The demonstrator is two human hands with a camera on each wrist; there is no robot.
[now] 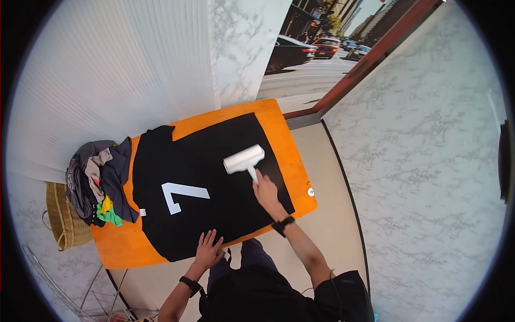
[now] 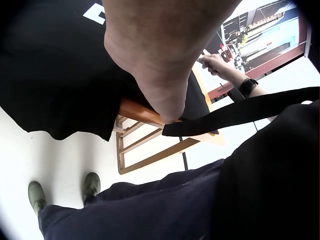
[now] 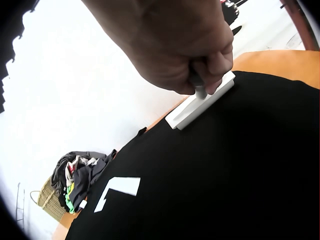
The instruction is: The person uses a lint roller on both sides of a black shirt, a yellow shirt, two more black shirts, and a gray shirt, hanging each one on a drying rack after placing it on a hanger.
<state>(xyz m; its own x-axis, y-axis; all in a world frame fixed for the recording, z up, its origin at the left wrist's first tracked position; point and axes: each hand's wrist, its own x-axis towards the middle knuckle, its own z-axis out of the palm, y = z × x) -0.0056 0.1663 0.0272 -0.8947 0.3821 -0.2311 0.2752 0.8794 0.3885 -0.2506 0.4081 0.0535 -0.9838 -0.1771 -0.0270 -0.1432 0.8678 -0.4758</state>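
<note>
A black T-shirt (image 1: 225,161) with a white 7 (image 1: 185,196) is spread flat over an orange table. My right hand (image 1: 266,194) grips the handle of a white lint roller (image 1: 244,158), whose head lies over the shirt's upper right part in the head view. In the right wrist view the fingers curl round the handle, and the roller head (image 3: 200,104) is right at the cloth. My left hand (image 1: 208,251) rests with fairly straight fingers on the shirt's near edge. Its fingertips are hidden in the left wrist view.
A heap of clothes (image 1: 102,180) lies on the left end of the orange table (image 1: 126,249). A woven basket (image 1: 64,217) stands beside that end. White pleated panels (image 1: 134,53) border the far side, and a metal rack (image 1: 96,298) stands at lower left.
</note>
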